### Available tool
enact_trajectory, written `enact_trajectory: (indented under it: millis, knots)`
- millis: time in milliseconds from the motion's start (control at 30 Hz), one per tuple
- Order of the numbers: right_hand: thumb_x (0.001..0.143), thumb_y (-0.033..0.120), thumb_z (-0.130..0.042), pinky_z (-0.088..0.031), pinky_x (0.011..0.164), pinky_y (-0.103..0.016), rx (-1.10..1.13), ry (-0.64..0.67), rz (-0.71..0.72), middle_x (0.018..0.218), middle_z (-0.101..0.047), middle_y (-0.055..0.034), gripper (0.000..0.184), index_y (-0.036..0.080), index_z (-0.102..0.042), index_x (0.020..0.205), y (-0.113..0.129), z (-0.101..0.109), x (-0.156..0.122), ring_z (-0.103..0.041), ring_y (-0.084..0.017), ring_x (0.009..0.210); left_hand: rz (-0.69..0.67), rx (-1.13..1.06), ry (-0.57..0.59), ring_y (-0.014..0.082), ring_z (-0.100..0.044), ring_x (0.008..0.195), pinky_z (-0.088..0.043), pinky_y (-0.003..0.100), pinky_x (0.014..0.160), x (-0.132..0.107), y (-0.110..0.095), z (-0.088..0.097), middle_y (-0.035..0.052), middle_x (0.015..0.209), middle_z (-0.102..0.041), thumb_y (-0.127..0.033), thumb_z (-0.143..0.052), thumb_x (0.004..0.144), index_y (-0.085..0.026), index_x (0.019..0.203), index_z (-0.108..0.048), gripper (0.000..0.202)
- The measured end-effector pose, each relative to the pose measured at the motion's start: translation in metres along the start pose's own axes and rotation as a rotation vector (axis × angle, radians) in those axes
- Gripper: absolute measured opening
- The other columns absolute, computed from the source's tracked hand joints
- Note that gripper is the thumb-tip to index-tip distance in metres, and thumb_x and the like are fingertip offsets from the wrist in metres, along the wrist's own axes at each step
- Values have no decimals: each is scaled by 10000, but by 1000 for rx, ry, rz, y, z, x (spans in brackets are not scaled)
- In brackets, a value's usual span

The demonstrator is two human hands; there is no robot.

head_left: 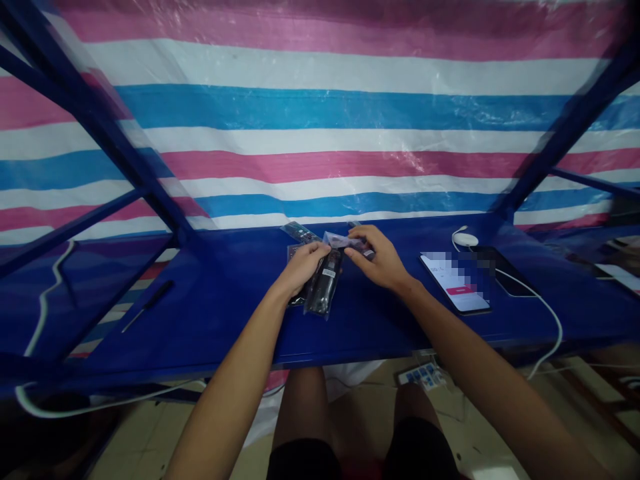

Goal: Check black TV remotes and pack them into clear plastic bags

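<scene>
left grip (302,267) clamped around a black remote (325,283) sealed in a clear bag (336,240); right grip (377,257), fingers drawn together, pinching the bag's crumpled top, just right of the left grip. remote's long axis runs away from the person, tilted slightly, upper end leaning toward the right grip, lower end projecting below the left grip toward the near edge of the blue bench (225,313). left hand is the nearer, wrapped around the remote's body; right hand meets only the bag. beyond the left grip lies a second remote (300,232). screwdriver (149,305) lies well left; phone (454,282) lies right.
</scene>
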State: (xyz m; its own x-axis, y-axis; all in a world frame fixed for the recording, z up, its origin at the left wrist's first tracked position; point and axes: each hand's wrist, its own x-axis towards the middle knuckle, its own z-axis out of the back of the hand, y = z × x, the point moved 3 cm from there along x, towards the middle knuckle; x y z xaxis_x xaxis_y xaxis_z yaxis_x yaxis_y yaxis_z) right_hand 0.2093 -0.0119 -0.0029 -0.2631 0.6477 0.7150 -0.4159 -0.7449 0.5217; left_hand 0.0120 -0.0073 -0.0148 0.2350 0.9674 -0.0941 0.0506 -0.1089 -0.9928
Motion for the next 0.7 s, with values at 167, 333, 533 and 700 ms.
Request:
enact_trajectory:
  millis: [167,333,533,700]
  knots:
    - [941,416,-673,-551,792,-401,138,-45,-211,974,-692,-68,199,229,-702,882,-4,-10,1,-630,-210,839,-49,70,-97,196,-679,642,-442,245,482,-2,-6,-1,68,796,-720,-393,-666,911,-197,878,-607,207]
    - [862,442,-745,-553,829,-398,376,-26,-426,953,-741,-66,260,205,-754,967,-9,-19,1,-672,-220,876,-85,102,-101,213,-691,718,-468,250,493,-2,-5,-5,72,859,-716,-459,-667,913,-208,950,-617,258]
    - [789,439,-817,-553,697,-361,590,2,-571,860,-727,-46,311,193,-755,969,-11,-23,0,-656,-198,761,-100,133,-87,178,-641,649,-449,242,482,-1,-2,-12,42,807,-672,-487,-703,905,-222,893,-569,297]
    - [756,480,-846,-558,728,-355,635,34,-574,826,-708,-35,334,184,-729,856,-7,-23,1,-664,-204,810,-142,165,-92,161,-599,588,-423,252,492,3,2,-12,5,726,-624,-454,-683,925,-226,875,-546,270]
